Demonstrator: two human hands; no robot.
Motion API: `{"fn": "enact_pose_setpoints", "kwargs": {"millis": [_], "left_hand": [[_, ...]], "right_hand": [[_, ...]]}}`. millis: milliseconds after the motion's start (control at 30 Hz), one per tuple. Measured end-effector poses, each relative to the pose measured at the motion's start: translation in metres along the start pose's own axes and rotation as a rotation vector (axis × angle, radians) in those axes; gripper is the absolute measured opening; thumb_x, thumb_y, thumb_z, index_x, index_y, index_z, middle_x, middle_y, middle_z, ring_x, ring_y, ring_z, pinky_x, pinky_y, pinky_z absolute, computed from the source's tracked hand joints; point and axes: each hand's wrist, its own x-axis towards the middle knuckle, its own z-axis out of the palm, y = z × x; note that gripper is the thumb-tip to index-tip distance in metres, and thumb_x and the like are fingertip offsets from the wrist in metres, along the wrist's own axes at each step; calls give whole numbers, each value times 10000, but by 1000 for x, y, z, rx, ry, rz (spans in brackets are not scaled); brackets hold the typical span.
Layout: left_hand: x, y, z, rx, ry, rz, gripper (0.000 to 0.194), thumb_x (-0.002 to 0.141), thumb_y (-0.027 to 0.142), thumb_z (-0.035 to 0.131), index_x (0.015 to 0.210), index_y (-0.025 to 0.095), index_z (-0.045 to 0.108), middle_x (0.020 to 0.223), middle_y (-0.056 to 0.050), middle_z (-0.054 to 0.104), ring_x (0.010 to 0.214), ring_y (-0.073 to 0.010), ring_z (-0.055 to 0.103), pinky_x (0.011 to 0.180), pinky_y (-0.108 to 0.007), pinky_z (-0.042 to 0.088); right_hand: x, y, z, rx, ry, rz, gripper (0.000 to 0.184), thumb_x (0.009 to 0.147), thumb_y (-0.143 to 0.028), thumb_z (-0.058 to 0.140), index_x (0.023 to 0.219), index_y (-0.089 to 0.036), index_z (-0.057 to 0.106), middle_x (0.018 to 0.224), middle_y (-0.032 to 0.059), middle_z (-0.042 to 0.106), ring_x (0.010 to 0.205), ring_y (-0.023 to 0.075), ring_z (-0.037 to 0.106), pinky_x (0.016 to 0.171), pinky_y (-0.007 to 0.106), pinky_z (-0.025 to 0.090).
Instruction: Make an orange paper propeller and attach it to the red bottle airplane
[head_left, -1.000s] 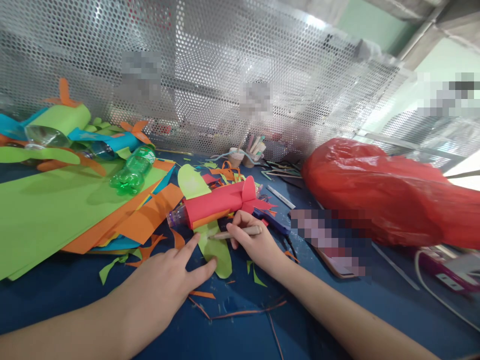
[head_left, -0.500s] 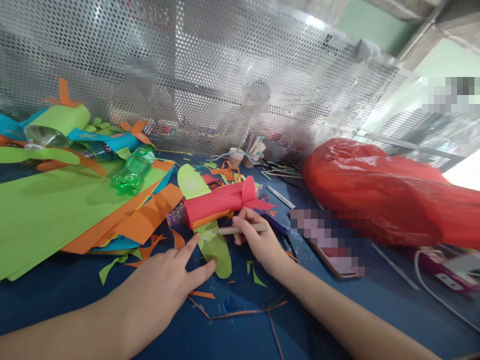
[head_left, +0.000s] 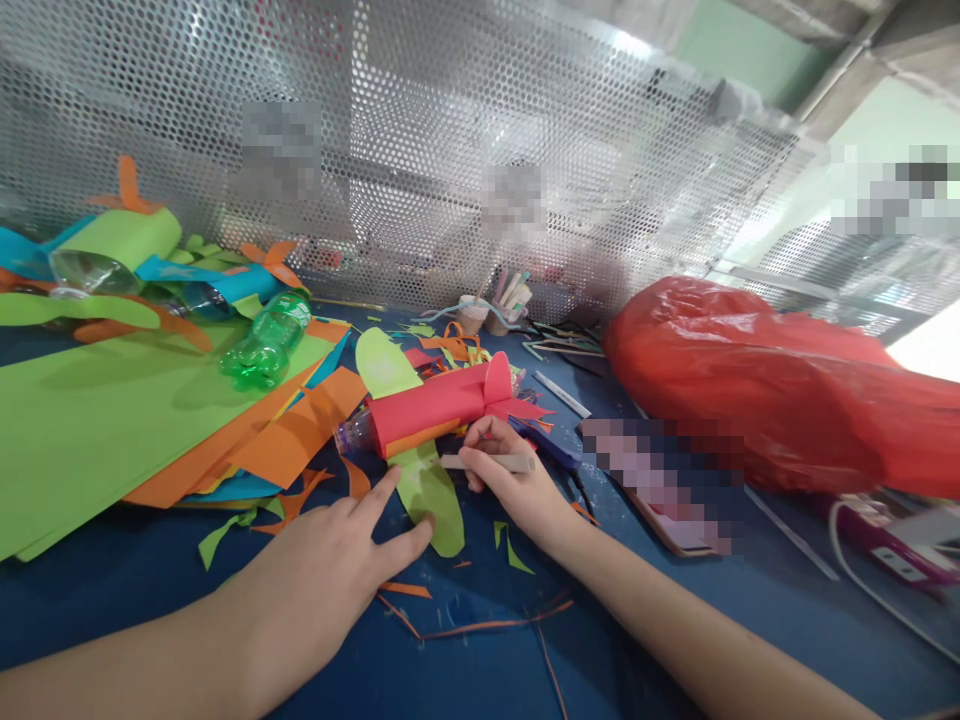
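Observation:
My left hand [head_left: 330, 560] lies flat on the blue table, fingers spread, its fingertips pressing the near end of a light green paper wing [head_left: 431, 495]. My right hand [head_left: 510, 480] is closed round a pale pencil [head_left: 487, 462] whose tip rests on that wing. Just behind lies a bottle wrapped in red paper [head_left: 435, 405] with a red tail fin, shaped like a plane; a second green wing [head_left: 382, 362] sticks out on its far side.
Green and orange paper sheets [head_left: 112, 420] cover the left side, with a green plastic bottle [head_left: 266, 340] and other paper-wrapped bottles [head_left: 112, 255] behind. A red plastic bag [head_left: 757, 385] fills the right. Cups of sticks [head_left: 487, 310] stand by the perforated metal screen [head_left: 450, 150]. Paper scraps litter the table.
My right hand has shifted the pencil slightly along the green wing, up and to the right. My left hand has stayed in place.

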Motion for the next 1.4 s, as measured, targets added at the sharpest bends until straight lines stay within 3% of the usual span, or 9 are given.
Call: {"fn": "enact_pose_setpoints", "kwargs": {"millis": [1033, 1400], "left_hand": [[0, 2, -3, 25, -58, -21, 799, 752, -21, 538, 1434, 368, 388, 1488, -210, 386, 946, -289, 704, 748, -398, 587], [2, 1, 1, 26, -23, -14, 803, 742, -22, 543, 1429, 368, 398, 1477, -220, 399, 929, -299, 707, 723, -400, 590]], "right_hand": [[2, 3, 4, -39, -50, 6, 227, 796, -360, 607, 714, -223, 446, 473, -84, 480, 433, 99, 402, 479, 230, 294], [2, 4, 3, -55, -55, 5, 221, 811, -350, 602, 717, -223, 447, 470, -79, 500, 437, 104, 412, 490, 236, 306]]}}
